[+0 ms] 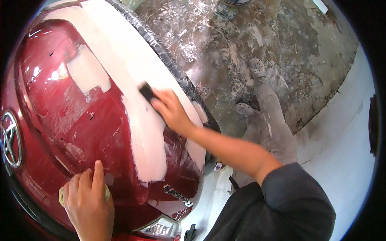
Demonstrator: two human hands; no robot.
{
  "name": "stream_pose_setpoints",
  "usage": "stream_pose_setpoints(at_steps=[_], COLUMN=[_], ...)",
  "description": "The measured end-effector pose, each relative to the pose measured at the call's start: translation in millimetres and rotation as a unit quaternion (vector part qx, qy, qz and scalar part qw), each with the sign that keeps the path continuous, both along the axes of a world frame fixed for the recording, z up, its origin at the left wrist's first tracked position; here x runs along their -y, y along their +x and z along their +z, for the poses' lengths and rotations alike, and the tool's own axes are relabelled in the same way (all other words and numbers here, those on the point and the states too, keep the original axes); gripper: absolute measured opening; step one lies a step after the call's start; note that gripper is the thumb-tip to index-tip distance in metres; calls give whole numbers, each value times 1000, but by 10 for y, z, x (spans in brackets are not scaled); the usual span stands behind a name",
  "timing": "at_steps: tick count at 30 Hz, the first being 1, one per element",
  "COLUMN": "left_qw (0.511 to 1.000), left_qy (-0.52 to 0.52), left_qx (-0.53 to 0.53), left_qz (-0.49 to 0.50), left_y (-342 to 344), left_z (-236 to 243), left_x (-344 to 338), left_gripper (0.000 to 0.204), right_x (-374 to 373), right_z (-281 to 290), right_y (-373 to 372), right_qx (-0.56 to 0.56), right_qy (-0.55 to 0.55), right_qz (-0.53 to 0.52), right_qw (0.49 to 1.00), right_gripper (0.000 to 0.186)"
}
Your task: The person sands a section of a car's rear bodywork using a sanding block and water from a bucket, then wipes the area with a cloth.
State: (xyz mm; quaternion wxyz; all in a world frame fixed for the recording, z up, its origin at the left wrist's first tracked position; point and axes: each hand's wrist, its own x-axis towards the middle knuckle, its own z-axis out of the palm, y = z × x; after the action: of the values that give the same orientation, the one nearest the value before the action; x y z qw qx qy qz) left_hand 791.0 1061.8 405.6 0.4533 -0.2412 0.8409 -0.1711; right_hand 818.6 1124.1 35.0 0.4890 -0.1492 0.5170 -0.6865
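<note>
A dark red car panel [108, 148] lies before me, with broad patches of pale pinkish filler [146, 150] over its right side. My right hand [173, 110] is closed round a black sanding block [148, 91], which rests against the filler; hand and block are slightly blurred. Nearer to me on the left, my left hand [89, 199] presses down over a yellowish sponge [61, 197] on the red paint. Its index finger stretches forward, and most of the sponge is hidden under the palm. A smaller filler patch [86, 70] sits farther up the panel.
An oval chrome emblem [12, 138] is at the left, and a clear lamp [161, 228] at the lower edge. Black wrinkled sheeting [161, 46] borders the bodywork. A person's grey-trousered legs [273, 120] show on the stained concrete floor [309, 68]. A container [236, 1] stands at the top.
</note>
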Motion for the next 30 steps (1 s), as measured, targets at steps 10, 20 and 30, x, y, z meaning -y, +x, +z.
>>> stream_pose_setpoints(at_steps=[10, 20, 30], left_qw=[997, 997, 995], left_qy=[16, 21, 36], left_qx=[73, 73, 97], left_qz=[20, 23, 14], left_y=[-136, -16, -60], left_z=[-77, -54, -118], left_x=[-58, -8, 38], left_gripper=[56, 54, 54], right_x=[960, -683, 1415], right_z=[-77, 20, -238], right_y=[-484, 217, -868], right_qx=[-59, -49, 22], right_qy=[6, 37, -35], right_qz=[-35, 18, -44], right_qw=[998, 998, 998], right_gripper=[43, 47, 47])
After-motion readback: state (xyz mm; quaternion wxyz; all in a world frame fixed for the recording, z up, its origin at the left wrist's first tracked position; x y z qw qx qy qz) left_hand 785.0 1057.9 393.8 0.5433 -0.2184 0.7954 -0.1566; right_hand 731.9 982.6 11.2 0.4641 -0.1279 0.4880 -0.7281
